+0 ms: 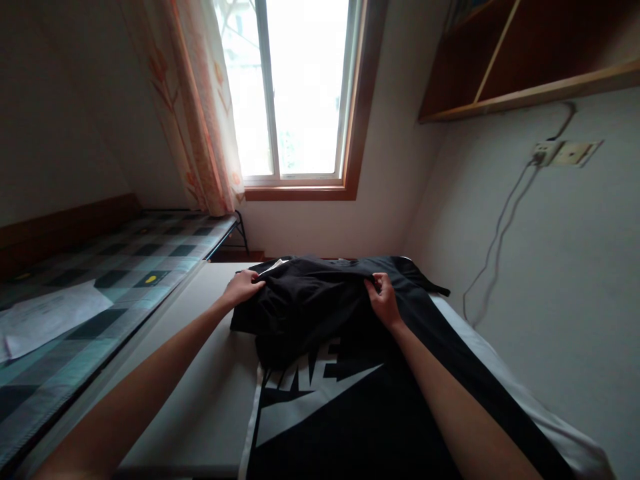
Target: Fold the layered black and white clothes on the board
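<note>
A black shirt [360,400] with a large white logo and lettering is spread over a white surface. Its upper left part is bunched and folded over, covering some of the lettering. My left hand [243,288] pinches the black fabric at the far left edge, beside a small white strip. Near the middle of the far side, my right hand [384,299] grips the same fabric between thumb and fingers. Cloth is lifted and wrinkled between the two hands. A sleeve end lies at the far right.
A white tabletop [200,400] extends left of the shirt. Beyond it is a bed with a checked cover [125,287] and a paper sheet [55,317]. White cloth [500,360] lies along the right wall, below a hanging cable [493,257]. A wooden shelf [530,90] juts out above.
</note>
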A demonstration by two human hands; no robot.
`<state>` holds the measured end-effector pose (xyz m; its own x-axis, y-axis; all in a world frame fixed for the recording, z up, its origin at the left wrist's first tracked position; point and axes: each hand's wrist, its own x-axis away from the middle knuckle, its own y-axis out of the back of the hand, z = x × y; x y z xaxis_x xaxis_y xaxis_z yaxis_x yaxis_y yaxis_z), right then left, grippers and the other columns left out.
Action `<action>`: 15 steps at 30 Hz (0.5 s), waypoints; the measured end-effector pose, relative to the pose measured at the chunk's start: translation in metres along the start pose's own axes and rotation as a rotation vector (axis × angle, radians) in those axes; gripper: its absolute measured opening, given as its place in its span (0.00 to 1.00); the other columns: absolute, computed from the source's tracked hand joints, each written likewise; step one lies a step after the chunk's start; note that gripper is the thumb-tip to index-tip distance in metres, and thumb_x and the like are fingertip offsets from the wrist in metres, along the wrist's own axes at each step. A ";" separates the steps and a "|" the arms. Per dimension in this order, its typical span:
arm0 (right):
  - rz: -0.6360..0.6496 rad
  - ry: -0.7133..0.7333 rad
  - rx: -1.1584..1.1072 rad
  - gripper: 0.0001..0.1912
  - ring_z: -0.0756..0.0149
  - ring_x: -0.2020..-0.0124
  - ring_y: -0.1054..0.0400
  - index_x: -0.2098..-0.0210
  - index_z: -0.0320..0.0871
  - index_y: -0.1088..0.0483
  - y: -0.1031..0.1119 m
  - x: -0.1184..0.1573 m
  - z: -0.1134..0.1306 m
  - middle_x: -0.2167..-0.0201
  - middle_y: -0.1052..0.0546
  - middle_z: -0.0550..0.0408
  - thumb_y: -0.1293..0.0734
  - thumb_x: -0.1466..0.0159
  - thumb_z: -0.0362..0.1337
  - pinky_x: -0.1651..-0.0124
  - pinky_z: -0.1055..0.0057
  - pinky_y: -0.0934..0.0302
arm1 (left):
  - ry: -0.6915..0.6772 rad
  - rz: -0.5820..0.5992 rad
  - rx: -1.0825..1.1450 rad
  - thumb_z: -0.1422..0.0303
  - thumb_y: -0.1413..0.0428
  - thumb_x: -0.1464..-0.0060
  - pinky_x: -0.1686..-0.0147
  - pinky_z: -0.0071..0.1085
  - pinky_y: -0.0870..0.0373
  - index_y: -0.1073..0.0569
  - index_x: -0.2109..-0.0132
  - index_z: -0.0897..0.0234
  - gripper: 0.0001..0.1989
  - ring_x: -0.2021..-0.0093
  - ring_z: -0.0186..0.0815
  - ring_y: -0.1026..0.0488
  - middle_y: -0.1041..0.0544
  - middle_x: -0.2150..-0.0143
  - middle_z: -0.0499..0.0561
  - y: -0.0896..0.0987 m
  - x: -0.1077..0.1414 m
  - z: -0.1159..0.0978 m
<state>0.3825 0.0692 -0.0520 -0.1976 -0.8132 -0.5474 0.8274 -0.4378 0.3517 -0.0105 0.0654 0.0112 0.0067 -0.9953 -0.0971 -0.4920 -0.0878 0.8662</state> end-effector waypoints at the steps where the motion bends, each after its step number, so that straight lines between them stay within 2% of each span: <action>1: -0.027 -0.038 -0.031 0.22 0.55 0.62 0.29 0.57 0.45 0.37 0.001 -0.001 0.000 0.65 0.25 0.48 0.39 0.38 0.57 0.54 0.56 0.33 | -0.014 -0.053 -0.039 0.57 0.44 0.48 0.59 0.35 0.31 0.22 0.66 0.60 0.13 0.57 0.47 0.23 0.18 0.62 0.54 0.004 0.000 -0.008; 4: -0.071 -0.141 -0.105 0.25 0.57 0.66 0.30 0.51 0.44 0.40 0.004 -0.002 0.002 0.65 0.26 0.50 0.41 0.37 0.57 0.58 0.56 0.32 | -0.069 -0.203 -0.027 0.58 0.46 0.43 0.54 0.36 0.31 0.23 0.56 0.59 0.14 0.52 0.47 0.24 0.19 0.54 0.56 0.013 0.000 -0.035; 5: -0.073 -0.142 -0.122 0.25 0.58 0.66 0.29 0.49 0.45 0.41 0.005 -0.002 0.004 0.64 0.26 0.49 0.41 0.37 0.56 0.57 0.56 0.32 | -0.100 -0.227 0.011 0.58 0.47 0.42 0.53 0.36 0.31 0.23 0.55 0.59 0.14 0.52 0.47 0.24 0.19 0.55 0.56 0.014 -0.001 -0.045; 7: -0.037 -0.060 -0.132 0.25 0.56 0.57 0.29 0.47 0.45 0.41 0.007 0.001 0.009 0.55 0.27 0.46 0.42 0.35 0.55 0.50 0.55 0.34 | -0.199 -0.218 0.141 0.59 0.49 0.40 0.53 0.35 0.31 0.25 0.55 0.60 0.13 0.54 0.44 0.24 0.20 0.56 0.55 0.011 -0.002 -0.067; 9: 0.091 0.088 -0.111 0.26 0.54 0.46 0.32 0.45 0.46 0.40 0.006 0.006 0.016 0.46 0.29 0.45 0.41 0.36 0.55 0.41 0.54 0.39 | -0.298 -0.152 0.315 0.62 0.50 0.39 0.54 0.34 0.30 0.26 0.55 0.62 0.12 0.56 0.40 0.25 0.20 0.58 0.54 0.003 0.000 -0.089; 11: 0.281 0.223 -0.067 0.32 0.52 0.39 0.38 0.41 0.47 0.40 0.003 0.014 0.021 0.41 0.32 0.45 0.36 0.39 0.56 0.37 0.53 0.44 | -0.367 -0.071 0.467 0.62 0.51 0.38 0.56 0.32 0.29 0.27 0.54 0.63 0.13 0.58 0.38 0.25 0.21 0.59 0.52 -0.009 0.008 -0.111; 13: 0.420 0.290 0.018 0.40 0.49 0.37 0.39 0.37 0.49 0.41 -0.004 0.022 0.023 0.38 0.33 0.45 0.30 0.44 0.55 0.36 0.49 0.46 | -0.467 0.086 0.553 0.59 0.49 0.39 0.59 0.31 0.28 0.27 0.51 0.61 0.15 0.59 0.37 0.25 0.20 0.58 0.52 -0.019 0.020 -0.130; 15: 0.440 0.302 0.149 0.45 0.45 0.37 0.40 0.35 0.50 0.41 -0.012 0.028 0.023 0.37 0.35 0.43 0.25 0.49 0.50 0.37 0.45 0.46 | -0.594 0.286 0.555 0.56 0.48 0.39 0.61 0.30 0.28 0.24 0.52 0.60 0.16 0.60 0.37 0.24 0.19 0.58 0.52 -0.025 0.031 -0.144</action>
<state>0.3554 0.0425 -0.0541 0.3276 -0.7951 -0.5103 0.7104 -0.1488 0.6879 0.1275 0.0303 0.0568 -0.5627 -0.7755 -0.2863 -0.7607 0.3503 0.5464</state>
